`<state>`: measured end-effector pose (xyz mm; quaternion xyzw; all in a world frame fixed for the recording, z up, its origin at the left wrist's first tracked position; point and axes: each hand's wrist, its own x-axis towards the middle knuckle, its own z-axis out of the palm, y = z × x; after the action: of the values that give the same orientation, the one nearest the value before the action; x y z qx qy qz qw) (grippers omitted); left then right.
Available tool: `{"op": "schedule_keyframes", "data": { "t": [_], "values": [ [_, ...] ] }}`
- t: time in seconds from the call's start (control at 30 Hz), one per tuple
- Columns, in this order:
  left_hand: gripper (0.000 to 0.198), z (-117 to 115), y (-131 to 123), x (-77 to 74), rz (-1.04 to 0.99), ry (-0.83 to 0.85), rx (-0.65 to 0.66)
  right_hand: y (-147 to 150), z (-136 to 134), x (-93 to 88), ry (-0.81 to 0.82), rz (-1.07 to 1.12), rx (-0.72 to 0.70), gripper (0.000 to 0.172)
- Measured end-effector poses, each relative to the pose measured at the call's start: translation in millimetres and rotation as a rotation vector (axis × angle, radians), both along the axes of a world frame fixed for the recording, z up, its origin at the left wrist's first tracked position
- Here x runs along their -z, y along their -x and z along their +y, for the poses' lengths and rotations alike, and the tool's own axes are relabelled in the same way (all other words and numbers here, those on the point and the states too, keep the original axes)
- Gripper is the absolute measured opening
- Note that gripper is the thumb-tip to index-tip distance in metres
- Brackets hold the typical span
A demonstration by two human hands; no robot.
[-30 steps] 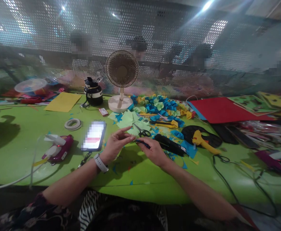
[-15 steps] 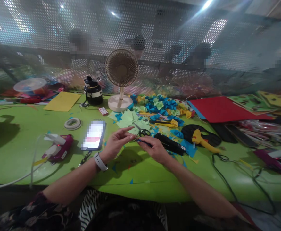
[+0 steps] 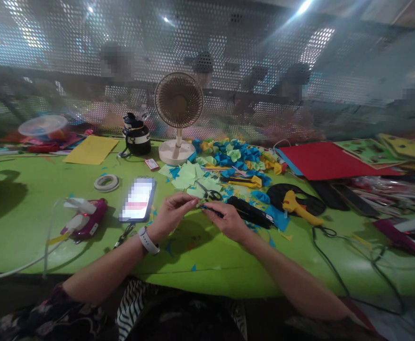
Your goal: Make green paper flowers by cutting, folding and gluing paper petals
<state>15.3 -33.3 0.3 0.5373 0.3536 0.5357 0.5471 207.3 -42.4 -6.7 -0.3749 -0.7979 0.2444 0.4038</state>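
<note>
My left hand [image 3: 172,215] is raised over the green table [image 3: 210,255], its fingers curled and pinched on a small pale green paper piece [image 3: 199,202]. My right hand [image 3: 228,220] faces it, fingers closed on a thin dark blue tool [image 3: 212,211] whose tip meets that paper piece. The two hands nearly touch at the fingertips. A white watch sits on my left wrist. Black scissors [image 3: 210,192] lie just beyond the hands on pale green paper squares [image 3: 189,176].
A lit phone [image 3: 138,199] lies left of my hands, a pink device [image 3: 85,221] and a tape roll [image 3: 107,182] further left. A fan [image 3: 178,116], folded paper flowers [image 3: 235,158], a black case [image 3: 251,212], a yellow glue gun [image 3: 299,206], red card [image 3: 330,161] and cables [image 3: 356,265] surround. People sit behind the mesh screen.
My left hand's forefinger, stretched out before, has curled down into a pinch on the paper piece. My right hand has shifted slightly toward it.
</note>
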Motion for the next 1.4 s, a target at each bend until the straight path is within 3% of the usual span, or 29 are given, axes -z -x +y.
{"op": "schedule_keyframes", "data": {
  "t": [0.53,0.93,1.2,1.4],
  "values": [
    [0.021,-0.8,-1.0,3.3,-0.121,0.100,-0.013,5.4,-6.9,-3.4,0.003,0.014,0.043,0.024],
    [0.021,-1.9,-2.0,2.4,-0.074,0.093,0.111,0.7,-3.1,-7.1,0.206,0.076,-0.064,0.028],
    [0.022,-3.0,-2.2,2.5,-0.123,0.083,0.016,7.0,-8.9,-1.0,0.127,0.059,0.041,0.025],
    [0.024,-2.6,-2.7,-2.0,-0.079,0.072,0.025,4.3,-6.2,-1.9,0.178,0.086,-0.013,0.025]
  ]
}}
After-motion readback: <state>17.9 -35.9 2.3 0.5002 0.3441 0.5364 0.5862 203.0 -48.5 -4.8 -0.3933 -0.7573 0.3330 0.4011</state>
